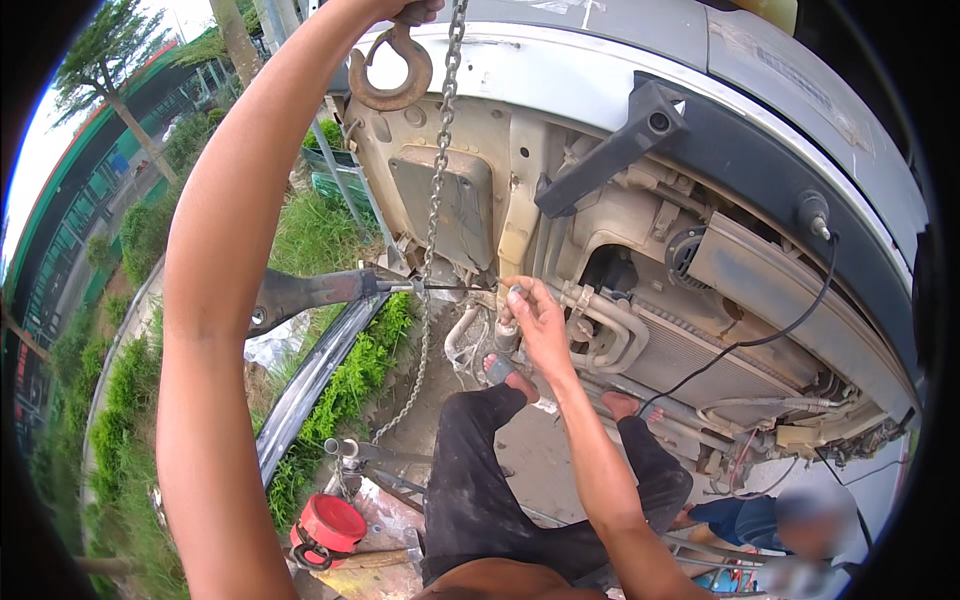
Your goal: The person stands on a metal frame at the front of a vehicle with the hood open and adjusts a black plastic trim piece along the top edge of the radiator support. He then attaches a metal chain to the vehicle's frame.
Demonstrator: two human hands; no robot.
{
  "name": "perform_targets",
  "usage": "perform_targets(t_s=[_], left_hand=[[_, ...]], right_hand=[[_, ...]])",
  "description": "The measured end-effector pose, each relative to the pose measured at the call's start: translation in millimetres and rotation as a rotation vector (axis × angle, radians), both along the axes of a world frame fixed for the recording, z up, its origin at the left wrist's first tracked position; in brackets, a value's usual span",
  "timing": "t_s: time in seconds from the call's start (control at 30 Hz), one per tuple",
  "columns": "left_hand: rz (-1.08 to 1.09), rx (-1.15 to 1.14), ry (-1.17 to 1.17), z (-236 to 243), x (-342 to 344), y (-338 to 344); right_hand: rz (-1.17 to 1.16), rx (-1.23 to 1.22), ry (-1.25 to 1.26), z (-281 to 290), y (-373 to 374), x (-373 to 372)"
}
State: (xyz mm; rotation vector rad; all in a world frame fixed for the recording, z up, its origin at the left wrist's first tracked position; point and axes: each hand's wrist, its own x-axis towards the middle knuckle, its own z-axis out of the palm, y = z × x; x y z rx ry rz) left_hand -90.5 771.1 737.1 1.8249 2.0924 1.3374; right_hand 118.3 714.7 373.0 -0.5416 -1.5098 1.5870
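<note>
My left arm reaches up to the top edge, where my left hand (pixel 408 10) is partly cut off. Its fingers are closed round the upper end of a rusty steel hook (pixel 412 82). Beside the hook hangs a steel chain (pixel 440 165), running down past the vehicle's underside. My right hand (pixel 537 318) is in front of the metal pipes (pixel 615 325), thumb and forefinger pinched together. What they hold, if anything, cannot be made out. A thin dark rod (pixel 460 288) stretches from a dark metal arm (pixel 315 293) toward those fingers.
A tilted vehicle body with a black bracket (pixel 615 150) and a radiator (pixel 700 355) fills the right side. A black cable (pixel 775 340) dangles there. A red chain hoist (pixel 330 525) lies lower left. Another person (pixel 770 520) is low at the right. Plants (pixel 350 385) grow at left.
</note>
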Motion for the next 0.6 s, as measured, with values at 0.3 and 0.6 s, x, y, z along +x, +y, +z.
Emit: perform_targets(t_s=[0.3, 0.6], left_hand=[[0.052, 0.222, 0.643, -19.6, -49.6, 62.5], [0.072, 0.364, 0.706, -53.5, -89.5, 92.0]], right_hand=[[0.080, -0.667, 0.882, 74.0, 133.4, -194.7], [0.043, -0.362, 0.978, 99.2, 193.3, -220.7]])
